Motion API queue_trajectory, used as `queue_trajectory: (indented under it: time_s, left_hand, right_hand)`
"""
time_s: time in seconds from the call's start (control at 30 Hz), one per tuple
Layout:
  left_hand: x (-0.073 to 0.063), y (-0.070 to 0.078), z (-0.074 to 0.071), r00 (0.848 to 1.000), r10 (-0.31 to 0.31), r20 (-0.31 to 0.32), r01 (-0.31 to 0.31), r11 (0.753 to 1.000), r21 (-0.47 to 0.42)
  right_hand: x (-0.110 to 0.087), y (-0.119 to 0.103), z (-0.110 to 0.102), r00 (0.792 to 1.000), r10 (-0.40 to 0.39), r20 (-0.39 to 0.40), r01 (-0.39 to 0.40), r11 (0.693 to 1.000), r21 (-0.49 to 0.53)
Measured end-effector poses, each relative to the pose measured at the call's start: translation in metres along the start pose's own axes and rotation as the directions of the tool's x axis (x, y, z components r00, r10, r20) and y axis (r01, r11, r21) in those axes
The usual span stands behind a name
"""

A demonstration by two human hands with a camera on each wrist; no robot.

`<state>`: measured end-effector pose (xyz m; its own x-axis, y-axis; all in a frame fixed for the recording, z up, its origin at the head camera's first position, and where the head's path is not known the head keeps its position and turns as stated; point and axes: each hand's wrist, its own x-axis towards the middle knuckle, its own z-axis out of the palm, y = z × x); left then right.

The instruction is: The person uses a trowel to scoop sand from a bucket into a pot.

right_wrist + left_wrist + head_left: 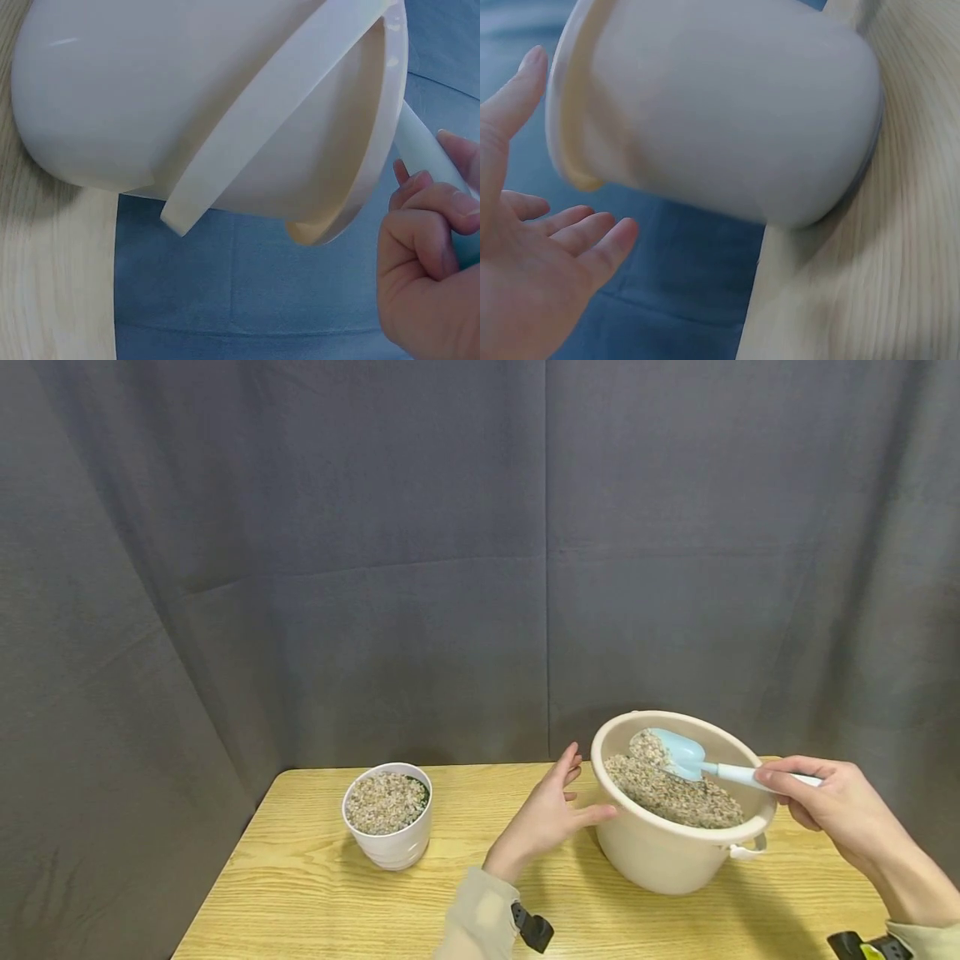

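My right hand (pixel 840 797) grips the white handle of a light blue garden trowel (pixel 684 750), thumb and fingers wrapped round it. The trowel's blade lies over the cream bucket (pixel 660 864), carrying a heap of pale grains at its tip. Below the blade, the bucket holds a deep layer of beige, gravel-like grains (pixel 675 802). My left hand (pixel 543 818) is at the bucket's left side, fingers spread and nothing in it. Its thumb is close to the rim; in the left wrist view the palm (pixel 525 285) faces the bucket wall (pixel 727 112).
A white pot (pixel 393 852) filled with similar grains stands on the left of the wooden table (pixel 285 877). The bucket's carrying handle (pixel 262 120) hangs down on its right side. A dark grey curtain (pixel 420 568) runs behind the table.
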<state>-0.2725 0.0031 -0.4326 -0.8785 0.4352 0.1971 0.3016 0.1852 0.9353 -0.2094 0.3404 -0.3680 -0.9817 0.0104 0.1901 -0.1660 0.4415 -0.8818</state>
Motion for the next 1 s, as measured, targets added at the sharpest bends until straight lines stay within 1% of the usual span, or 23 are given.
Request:
queue_trajectory:
  time_s: [0.1,0.23,0.3,0.37,0.47,0.53,0.6,0.7,0.83,0.93,1.0]
  left_hand:
    - [-0.008,-0.002,-0.012,1.000,0.019,-0.007,-0.018,1.000,0.024]
    - [-0.022,-0.006,-0.029,0.998,0.051,-0.023,-0.049,0.996,0.079]
    - [-0.030,-0.007,-0.039,0.998,0.053,-0.029,-0.050,0.994,0.100]
    - [-0.039,-0.008,-0.050,0.999,0.035,-0.034,-0.031,0.992,0.121]
    - [-0.053,-0.008,-0.067,0.999,0.021,-0.044,-0.014,0.988,0.154]
    - [-0.062,-0.008,-0.080,0.998,0.023,-0.058,-0.012,0.983,0.181]
    - [-0.071,-0.008,-0.092,0.996,0.033,-0.081,-0.017,0.979,0.201]
    - [-0.085,-0.007,-0.109,0.991,0.024,-0.129,0.006,0.973,0.230]
    - [-0.101,-0.007,-0.131,0.976,-0.019,-0.215,0.076,0.962,0.262]
    - [-0.111,-0.009,-0.147,0.964,-0.030,-0.263,0.106,0.954,0.280]
    - [-0.116,-0.011,-0.158,0.958,-0.027,-0.286,0.113,0.950,0.291]
  right_hand:
    - [0.000,-0.005,0.001,1.000,0.002,0.000,-0.002,1.000,-0.004]
    - [0.002,-0.012,0.004,1.000,-0.001,0.004,0.001,1.000,-0.015]
    - [0.002,-0.016,0.005,1.000,-0.012,0.005,0.012,1.000,-0.014]
    - [0.003,-0.020,0.007,1.000,-0.029,0.005,0.029,1.000,-0.011]
    - [0.005,-0.027,0.013,0.999,-0.044,0.004,0.044,0.999,-0.009]
    - [0.006,-0.033,0.017,0.999,-0.051,0.002,0.051,0.999,-0.009]
    - [0.008,-0.041,0.022,0.999,-0.052,0.002,0.052,0.999,-0.010]
    - [0.010,-0.053,0.031,0.998,-0.066,0.011,0.067,0.998,-0.007]
    - [0.015,-0.068,0.046,0.995,-0.088,0.041,0.087,0.996,0.018]
    - [0.019,-0.078,0.058,0.993,-0.097,0.064,0.093,0.994,0.060]
    - [0.021,-0.084,0.066,0.992,-0.103,0.077,0.096,0.991,0.095]
